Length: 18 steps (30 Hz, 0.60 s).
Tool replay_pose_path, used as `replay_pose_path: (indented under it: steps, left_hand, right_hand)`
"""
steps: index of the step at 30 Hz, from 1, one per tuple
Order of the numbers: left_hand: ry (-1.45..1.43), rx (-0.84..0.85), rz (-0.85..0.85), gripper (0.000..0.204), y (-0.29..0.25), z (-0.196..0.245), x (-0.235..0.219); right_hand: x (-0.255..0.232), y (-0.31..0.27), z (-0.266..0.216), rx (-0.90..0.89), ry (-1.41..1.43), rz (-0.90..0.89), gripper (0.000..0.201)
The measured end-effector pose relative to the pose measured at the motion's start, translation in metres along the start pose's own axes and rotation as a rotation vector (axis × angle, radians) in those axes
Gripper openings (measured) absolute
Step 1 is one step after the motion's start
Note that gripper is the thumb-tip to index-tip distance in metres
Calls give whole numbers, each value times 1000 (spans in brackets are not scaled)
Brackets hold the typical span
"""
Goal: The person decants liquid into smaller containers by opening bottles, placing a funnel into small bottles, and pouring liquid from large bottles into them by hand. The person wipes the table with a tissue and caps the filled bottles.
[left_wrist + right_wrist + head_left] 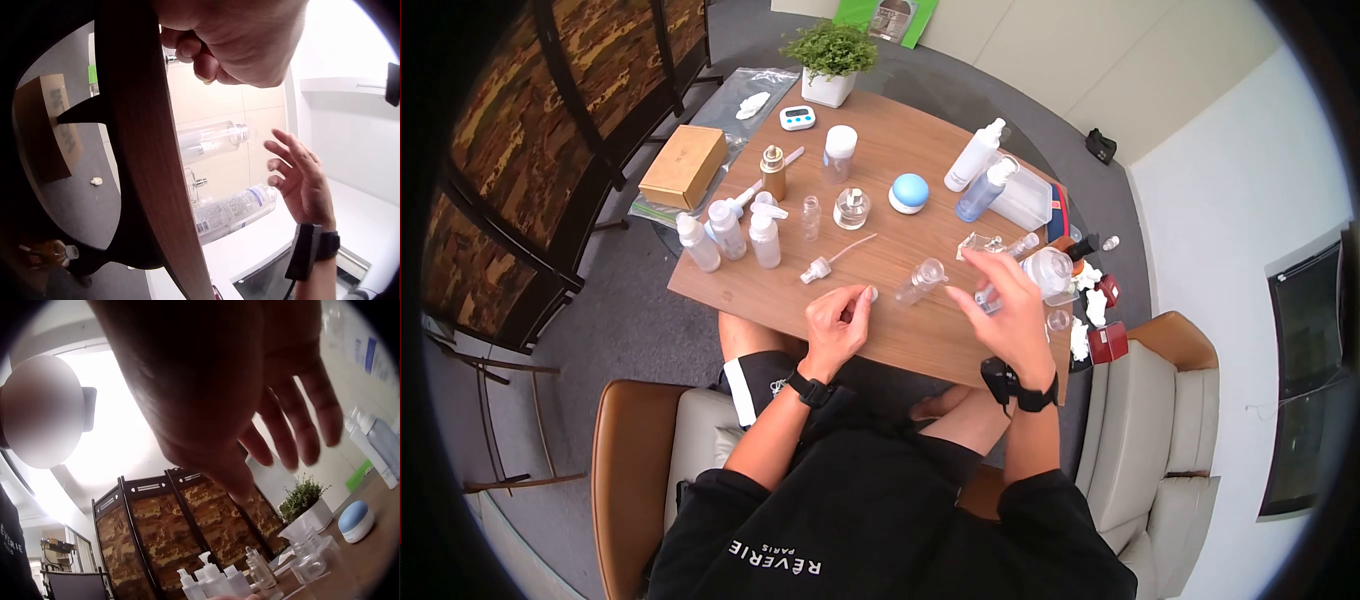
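My left hand [836,328] is over the table's near edge, fingers curled, thumb against forefinger. A small whitish piece [873,294] shows at those fingertips; I cannot tell its kind. In the left wrist view the same hand [234,40] is a curled fist at the top. My right hand [1012,315] is raised with fingers spread and nothing between them. Just left of its fingertips stands a clear bottle [914,286], a clear funnel-like piece [300,530] at its mouth. A spray pump with a thin tube [816,269] lies beyond the left hand.
Several white bottles [700,245] stand at the left, near a glass perfume bottle [852,208] and a blue-topped jar [909,193]. Behind are a potted plant [828,65] and a cardboard box [684,167]. Two pump bottles [977,155] and a clear tray [1025,197] stand back right.
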State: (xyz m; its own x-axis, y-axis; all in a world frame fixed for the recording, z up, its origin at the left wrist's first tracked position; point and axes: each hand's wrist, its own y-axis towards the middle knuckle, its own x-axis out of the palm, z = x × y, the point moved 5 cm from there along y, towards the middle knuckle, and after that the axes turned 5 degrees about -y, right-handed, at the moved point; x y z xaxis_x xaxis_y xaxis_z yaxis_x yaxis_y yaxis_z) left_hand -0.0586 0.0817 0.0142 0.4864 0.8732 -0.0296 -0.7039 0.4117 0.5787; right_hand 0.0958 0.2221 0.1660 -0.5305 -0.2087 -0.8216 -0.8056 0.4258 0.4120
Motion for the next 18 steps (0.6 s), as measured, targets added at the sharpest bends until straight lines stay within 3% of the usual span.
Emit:
replay_pose_path:
  steps: [3, 5, 6, 8, 10, 11, 18]
  left_hand:
    - [20, -15, 2, 4, 0, -1, -1]
    - [30, -32, -11, 4, -1, -2, 0]
    - [26, -37, -16, 4, -2, -3, 1]
    - [23, -42, -6, 5, -2, -2, 1]
    - [28, -26, -22, 6, -3, -1, 1]
    - [20, -27, -21, 6, -3, -1, 5]
    - [72, -34, -2, 8, -2, -1, 0]
  right_hand:
    - [-33, -39, 21, 6, 61, 469, 23]
    - [-41, -76, 62, 153, 77, 816, 11]
    - [-40, -94, 84, 327, 113, 841, 20]
    - [-27, -101, 113, 344, 283, 821, 46]
    - [-10, -95, 114, 431, 370, 601, 75]
    - [8, -94, 122, 394, 318, 473, 92]
    - [29, -73, 132, 405, 462, 476, 87]
